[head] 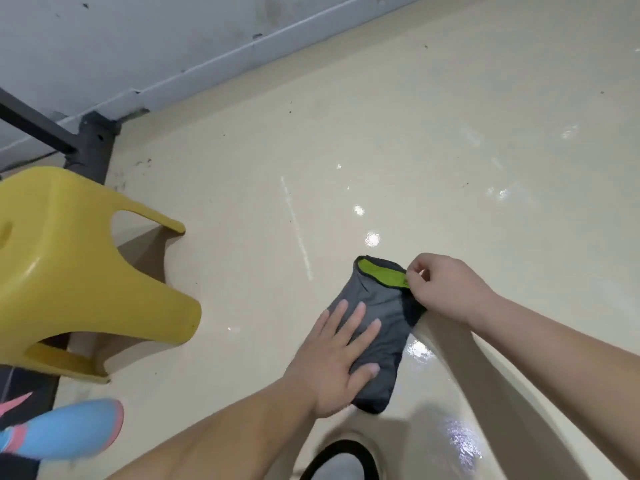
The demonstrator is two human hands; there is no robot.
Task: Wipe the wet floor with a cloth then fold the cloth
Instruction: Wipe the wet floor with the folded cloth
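Observation:
A grey cloth (382, 299) with a green inner side lies folded into a narrow strip on the glossy cream floor (381, 133). My left hand (337, 355) presses flat on the cloth's near half, fingers spread. My right hand (440, 285) pinches the cloth's far right corner, where a green edge (379, 273) is turned up. Wet shiny patches (420, 351) glint on the floor right of the cloth and farther back.
A yellow plastic stool (69, 271) stands at the left. Behind it is a dark metal post (91, 147) by the grey wall (138, 39). A blue shoe (65, 431) is at the bottom left, and a grey shoe (343, 462) at the bottom centre.

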